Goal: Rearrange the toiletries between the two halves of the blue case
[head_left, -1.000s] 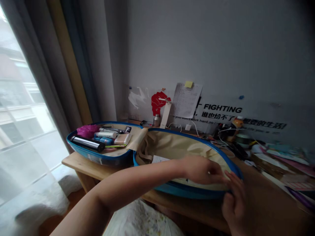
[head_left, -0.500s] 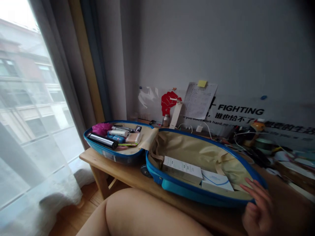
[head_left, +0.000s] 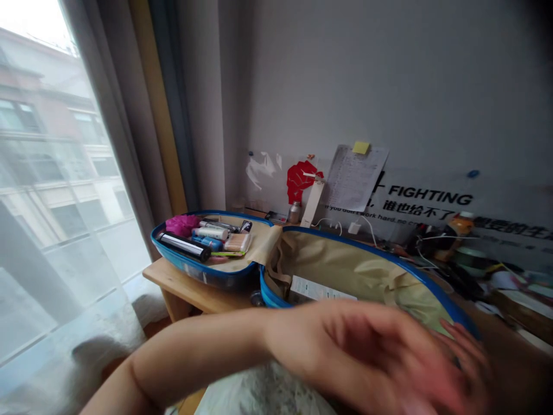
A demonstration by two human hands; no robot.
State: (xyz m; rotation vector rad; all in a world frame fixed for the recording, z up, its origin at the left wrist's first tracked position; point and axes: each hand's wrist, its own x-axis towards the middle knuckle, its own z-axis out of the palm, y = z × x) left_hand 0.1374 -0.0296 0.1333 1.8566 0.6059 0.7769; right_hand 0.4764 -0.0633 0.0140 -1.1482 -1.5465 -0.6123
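Note:
A blue suitcase (head_left: 436, 287) lies open on a wooden desk (head_left: 190, 288). Its right half is lined in beige and holds a long white box (head_left: 317, 290). Its left half (head_left: 194, 271) carries several tubes and bottles and a pink item (head_left: 181, 223). My left hand (head_left: 363, 351) sweeps across in front of the right half, close to the camera and smeared by motion, fingers hard to read. My right hand (head_left: 469, 354) shows only as blurred fingers at the suitcase's near right edge, partly behind the left hand.
Curtains (head_left: 142, 127) and a bright window (head_left: 52, 190) fill the left. The wall behind bears a red fist cutout (head_left: 302, 178), a pinned paper (head_left: 355, 177) and a "FIGHTING" banner (head_left: 432, 197). Cables, a bottle (head_left: 460, 225) and papers clutter the desk's right side.
My left arm, lowered half a second ago, has swung back up across the suitcase's right half, hiding the flat white box. My right hand stays at the near right edge.

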